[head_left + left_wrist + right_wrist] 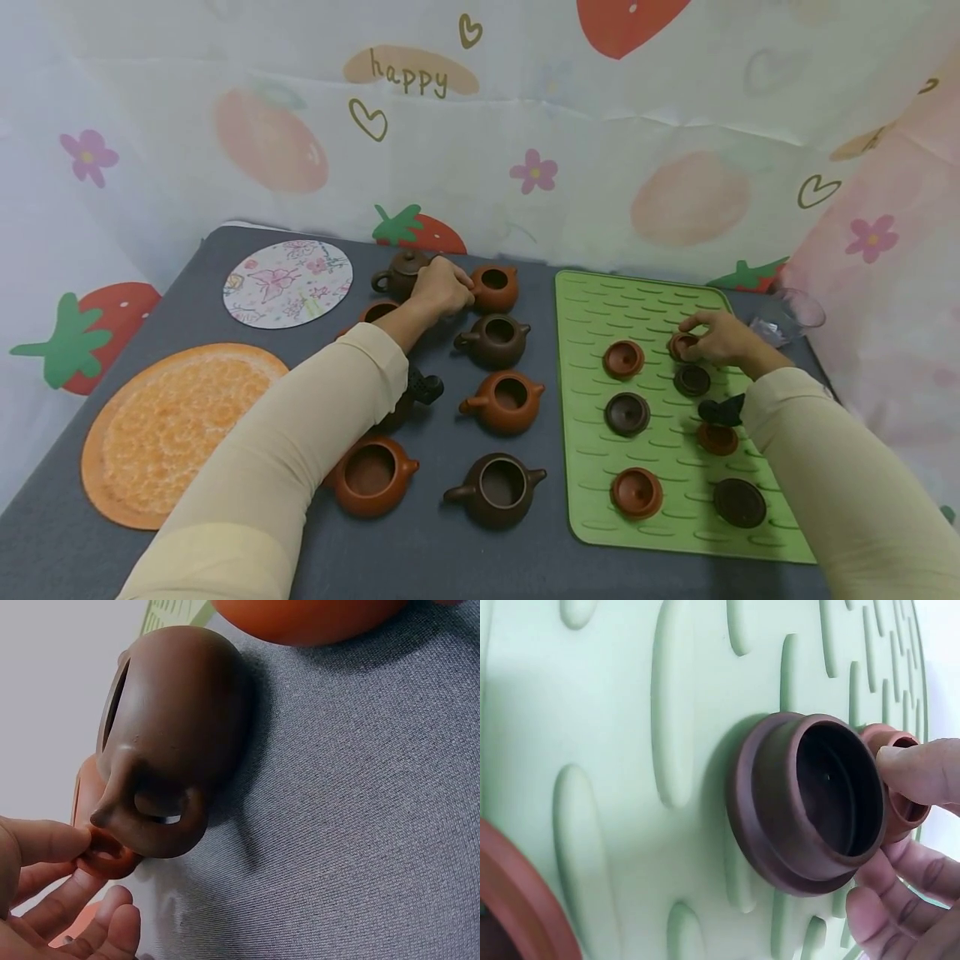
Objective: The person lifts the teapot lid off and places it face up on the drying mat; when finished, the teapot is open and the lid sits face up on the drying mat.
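My left hand [442, 287] is at the back of the table, pinching the handle of a reddish-brown clay teapot [497, 298] between thumb and fingers. That handle [112, 864] shows in the left wrist view, behind a dark brown teapot [180, 712]. The teapot has no lid on and its round mouth faces up. Over the green mat, my right hand [720, 340] pinches a small reddish-brown teapot lid [681, 345] by its rim. Close beside it lies a dark brown lid [765, 795], hollow side up. Whether the pinched lid still touches the mat, I cannot tell.
Several open teapots [510, 402] stand in two columns; a dark one [405, 265] at the back wears its lid. More lids [624, 360] lie on the green mat [592, 533]. Two round mats [288, 283] lie left, and a clear vessel [802, 310] is at the right edge.
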`<action>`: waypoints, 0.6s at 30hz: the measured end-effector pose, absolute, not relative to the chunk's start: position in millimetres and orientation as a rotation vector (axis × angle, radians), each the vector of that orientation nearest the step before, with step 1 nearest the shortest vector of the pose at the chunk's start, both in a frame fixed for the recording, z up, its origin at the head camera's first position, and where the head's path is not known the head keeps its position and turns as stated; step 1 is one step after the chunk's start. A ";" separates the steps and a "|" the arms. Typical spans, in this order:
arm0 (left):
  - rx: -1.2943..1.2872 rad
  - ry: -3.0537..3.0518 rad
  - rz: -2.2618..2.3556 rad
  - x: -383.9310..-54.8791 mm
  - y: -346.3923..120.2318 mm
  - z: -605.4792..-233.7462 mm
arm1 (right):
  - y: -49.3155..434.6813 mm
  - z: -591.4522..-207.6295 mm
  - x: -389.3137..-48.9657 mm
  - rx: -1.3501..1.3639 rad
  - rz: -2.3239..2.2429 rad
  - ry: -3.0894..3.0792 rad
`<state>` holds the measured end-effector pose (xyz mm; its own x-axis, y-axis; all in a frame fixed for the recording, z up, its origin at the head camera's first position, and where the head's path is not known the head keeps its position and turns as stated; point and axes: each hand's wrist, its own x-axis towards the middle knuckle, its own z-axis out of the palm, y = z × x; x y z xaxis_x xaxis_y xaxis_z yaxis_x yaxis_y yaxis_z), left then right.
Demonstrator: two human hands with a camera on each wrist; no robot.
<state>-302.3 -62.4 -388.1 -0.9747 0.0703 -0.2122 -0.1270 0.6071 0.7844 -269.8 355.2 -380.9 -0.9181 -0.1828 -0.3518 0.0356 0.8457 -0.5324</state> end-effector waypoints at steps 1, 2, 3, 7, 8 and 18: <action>-0.048 2.612 1.301 -302.5 -62.3 -388.6 | 355.4 -381.4 -269.9 -0.111 -0.760 2.637; -0.050 2.613 1.301 -302.8 -62.1 -389.2 | 355.4 -381.7 -270.1 -0.110 -0.747 2.646; -0.052 2.615 1.300 -303.0 -62.1 -389.3 | 355.4 -381.8 -270.4 -0.113 -0.732 2.657; -0.056 2.619 1.290 -303.3 -61.7 -389.4 | 353.4 -381.0 -272.2 -0.125 -0.653 2.707; -0.055 2.620 1.287 -303.2 -61.7 -389.1 | 352.5 -380.7 -272.7 -0.130 -0.633 2.721; -0.054 2.629 1.281 -303.7 -60.7 -389.1 | 346.3 -377.7 -272.1 -0.207 -0.653 2.750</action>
<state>-303.7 -60.7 -389.1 -0.9759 0.0611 -0.2093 -0.1271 0.6202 0.7741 -272.1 346.3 -377.7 -0.9425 -0.2082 -0.2614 -0.0685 0.8860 -0.4585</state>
